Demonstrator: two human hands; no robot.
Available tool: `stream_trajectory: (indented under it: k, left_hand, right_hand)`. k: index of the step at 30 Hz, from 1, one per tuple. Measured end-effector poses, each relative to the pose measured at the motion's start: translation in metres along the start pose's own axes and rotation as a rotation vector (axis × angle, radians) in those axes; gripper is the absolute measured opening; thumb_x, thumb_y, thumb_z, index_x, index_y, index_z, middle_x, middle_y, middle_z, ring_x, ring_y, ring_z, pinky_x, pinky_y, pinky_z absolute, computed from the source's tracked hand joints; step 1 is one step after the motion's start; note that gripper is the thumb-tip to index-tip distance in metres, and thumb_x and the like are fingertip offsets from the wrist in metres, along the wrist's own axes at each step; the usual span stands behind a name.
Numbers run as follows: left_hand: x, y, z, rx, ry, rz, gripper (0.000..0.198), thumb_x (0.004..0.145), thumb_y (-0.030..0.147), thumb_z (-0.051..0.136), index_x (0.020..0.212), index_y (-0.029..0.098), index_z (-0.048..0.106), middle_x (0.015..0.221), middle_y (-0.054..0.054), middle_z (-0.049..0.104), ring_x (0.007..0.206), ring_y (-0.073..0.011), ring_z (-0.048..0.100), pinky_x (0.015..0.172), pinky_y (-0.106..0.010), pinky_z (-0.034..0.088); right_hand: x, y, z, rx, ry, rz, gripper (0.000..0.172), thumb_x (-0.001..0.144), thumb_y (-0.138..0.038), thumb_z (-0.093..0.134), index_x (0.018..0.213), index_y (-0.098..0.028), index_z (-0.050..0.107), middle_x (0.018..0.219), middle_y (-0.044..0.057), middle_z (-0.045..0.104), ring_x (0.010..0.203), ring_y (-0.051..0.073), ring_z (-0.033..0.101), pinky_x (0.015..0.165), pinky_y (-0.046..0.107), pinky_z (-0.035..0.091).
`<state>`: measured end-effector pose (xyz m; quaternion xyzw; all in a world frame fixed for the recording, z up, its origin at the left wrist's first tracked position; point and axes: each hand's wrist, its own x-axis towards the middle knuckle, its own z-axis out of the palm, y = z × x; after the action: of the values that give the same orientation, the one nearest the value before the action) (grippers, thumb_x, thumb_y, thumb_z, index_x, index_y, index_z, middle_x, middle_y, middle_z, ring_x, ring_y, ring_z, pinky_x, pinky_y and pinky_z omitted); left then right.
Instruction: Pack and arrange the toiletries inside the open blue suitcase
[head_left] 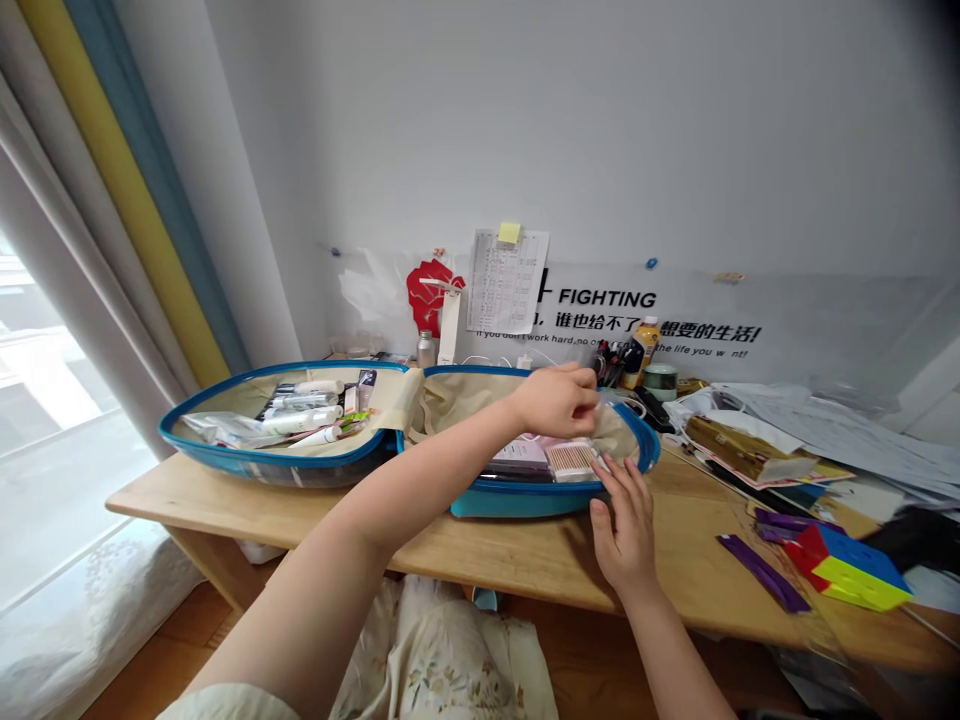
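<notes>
An open suitcase with blue rims (551, 489) lies spread on the wooden desk, two halves side by side. Over its right half is my left hand (559, 400), fingers curled closed; what they hold, if anything, is hidden. Below it lie a pack of cotton swabs (572, 461) and a pale pink, flat package (523, 452). My right hand (627, 520) is open, fingers apart, at the near right rim, fingertips by the swab pack. In the left half sit several white tubes (304, 420), a clear plastic bag (229, 430) and other small items.
To the right on the desk (675, 575) are a puzzle cube (855, 568), purple strips (765, 573), a brown box (750, 448) and loose papers (847, 430). Behind the suitcase stand a bottle (641, 352), a green jar (660, 380) and a white lamp (449, 325).
</notes>
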<state>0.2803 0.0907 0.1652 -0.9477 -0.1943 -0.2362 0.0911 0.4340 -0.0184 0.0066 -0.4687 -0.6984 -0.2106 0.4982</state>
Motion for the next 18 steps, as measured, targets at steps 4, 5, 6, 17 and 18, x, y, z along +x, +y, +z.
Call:
stream_trajectory:
  k: [4,5,6,17,18]
  left_hand:
    - [-0.001,0.005,0.021,-0.189,-0.245,0.055,0.029,0.092,0.04,0.05,0.089,0.018,0.07,0.109,-0.009,0.065,0.106,-0.0216,0.058,0.097,-0.031,0.043]
    - [-0.001,0.005,0.027,-0.259,-0.311,0.019,0.032,0.094,0.04,0.047,0.093,0.018,0.07,0.112,-0.009,0.065,0.111,-0.0213,0.057,0.1,-0.031,0.042]
    - [-0.002,0.003,0.031,-0.323,-0.372,-0.024,0.033,0.096,0.039,0.044,0.097,0.018,0.069,0.113,-0.009,0.066,0.114,-0.0209,0.056,0.103,-0.032,0.041]
    - [-0.002,-0.015,0.035,-0.457,-0.327,-0.363,0.03,0.092,0.025,0.047,0.116,0.024,0.065,0.126,-0.005,0.065,0.121,-0.02,0.057,0.107,-0.031,0.04]
    - [-0.002,-0.019,0.035,-0.439,-0.272,-0.444,0.035,0.094,0.025,0.042,0.125,0.023,0.06,0.132,-0.009,0.061,0.125,-0.0225,0.055,0.11,-0.036,0.037]
  right_hand:
    - [0.0,-0.001,-0.001,-0.011,0.005,0.014,0.044,0.097,-0.03,0.038,0.14,-0.028,0.047,0.135,0.01,0.056,0.138,0.029,0.041,0.109,0.055,0.038]
    - [0.001,-0.001,-0.001,-0.012,0.013,0.013,0.043,0.097,-0.03,0.038,0.138,-0.027,0.049,0.133,0.011,0.057,0.136,0.03,0.043,0.108,0.055,0.039]
    - [0.002,-0.002,-0.002,-0.01,0.026,0.011,0.041,0.097,-0.029,0.038,0.136,-0.027,0.051,0.131,0.011,0.057,0.134,0.029,0.044,0.107,0.054,0.04]
    - [0.004,-0.004,-0.005,0.026,0.056,-0.001,0.037,0.096,-0.026,0.041,0.129,-0.026,0.055,0.124,0.01,0.059,0.13,0.027,0.047,0.106,0.05,0.04]
    - [0.003,-0.004,-0.005,0.024,0.053,0.002,0.036,0.096,-0.026,0.041,0.129,-0.025,0.055,0.124,0.01,0.059,0.13,0.027,0.048,0.106,0.051,0.04]
